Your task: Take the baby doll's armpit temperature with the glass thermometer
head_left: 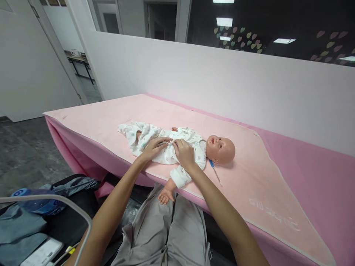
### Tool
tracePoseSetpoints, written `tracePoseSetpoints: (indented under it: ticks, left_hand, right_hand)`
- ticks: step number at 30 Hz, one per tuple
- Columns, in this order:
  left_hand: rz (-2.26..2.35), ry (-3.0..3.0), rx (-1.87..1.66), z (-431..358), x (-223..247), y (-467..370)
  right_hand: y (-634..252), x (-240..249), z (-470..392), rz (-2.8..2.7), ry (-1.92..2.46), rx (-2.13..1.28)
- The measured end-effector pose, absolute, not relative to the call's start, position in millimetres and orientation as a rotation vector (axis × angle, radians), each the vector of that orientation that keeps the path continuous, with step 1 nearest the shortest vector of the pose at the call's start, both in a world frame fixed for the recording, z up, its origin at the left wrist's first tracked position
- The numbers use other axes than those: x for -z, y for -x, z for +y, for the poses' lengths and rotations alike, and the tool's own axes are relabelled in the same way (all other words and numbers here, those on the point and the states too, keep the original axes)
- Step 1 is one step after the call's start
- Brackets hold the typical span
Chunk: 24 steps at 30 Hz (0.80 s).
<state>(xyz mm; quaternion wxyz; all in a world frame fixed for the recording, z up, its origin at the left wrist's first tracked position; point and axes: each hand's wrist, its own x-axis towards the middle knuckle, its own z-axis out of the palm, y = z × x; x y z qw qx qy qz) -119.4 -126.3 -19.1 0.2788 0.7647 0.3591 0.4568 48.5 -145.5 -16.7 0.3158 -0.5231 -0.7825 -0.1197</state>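
Note:
A baby doll lies on its back on the pink mat, its head to the right. It wears a white printed baby outfit. My left hand and my right hand meet at the front of the outfit, over the belly. Fingertips of both hands pinch the white cloth there; whether a thin tie is between them is too small to tell. One doll arm hangs over the table's near edge. Beside the doll's neck lies a thin stick with a blue end, resembling a thermometer.
The pink mat covers a table against a white wall with a dark window above. At lower left are a water bottle, a white phone-like device, grey cloth and a pale cable. My lap is under the near edge.

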Motion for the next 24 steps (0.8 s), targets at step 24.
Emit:
tracePoseSetpoints:
  ticks: [24]
  left_hand:
    - [1.074,-2.144,-1.351,-129.2,17.2,114.7]
  right_hand:
    - [-47.1,3.0,-163.4,-1.963,1.414,0.235]
